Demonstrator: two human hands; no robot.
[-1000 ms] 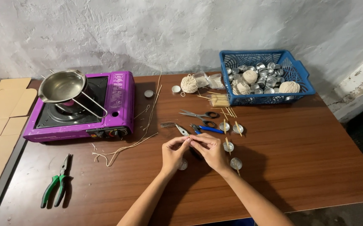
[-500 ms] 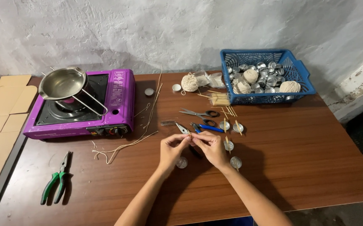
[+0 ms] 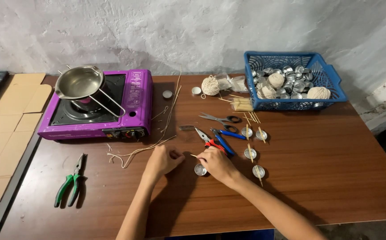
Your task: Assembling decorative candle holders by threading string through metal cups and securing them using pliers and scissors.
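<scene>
While both hands work close together at the near middle of the brown wooden surface (image 3: 335, 178), the head view shows the left hand (image 3: 162, 161) and the right hand (image 3: 217, 163) meeting over a small round metal cup (image 3: 200, 169), which stands on the surface between them, just beside the right hand's fingers.

**Head view: grip.** The left hand's fingers are curled nearly closed; a thin wooden stick (image 3: 194, 156) runs from them toward the right hand. The right hand is likewise curled, fingertips pinched near the stick's other end. Whether either pinch is full cannot be told at this size.

**Head view: surroundings.**
- Red-and-blue-handled pliers (image 3: 215, 141) lie just beyond the right hand; scissors (image 3: 222, 119) lie farther back.
- Four more metal cups with sticks laid across them (image 3: 251, 153) stand to the right of the hands.
- Green-handled pliers (image 3: 71, 180) lie well to the left.
- A purple portable gas stove (image 3: 133, 100) carries a steel pan (image 3: 78, 82).
- A blue plastic basket (image 3: 326, 73) holds empty cups and balls of string.
- Loose lengths of wick string (image 3: 135, 152) lie near the stove.

**Step in hand (judgement).** The stick appears to be in preparation for the cup, matching the finished cups nearby. The next move would call for a steady, level placement across the rim without tipping the light cup.
</scene>
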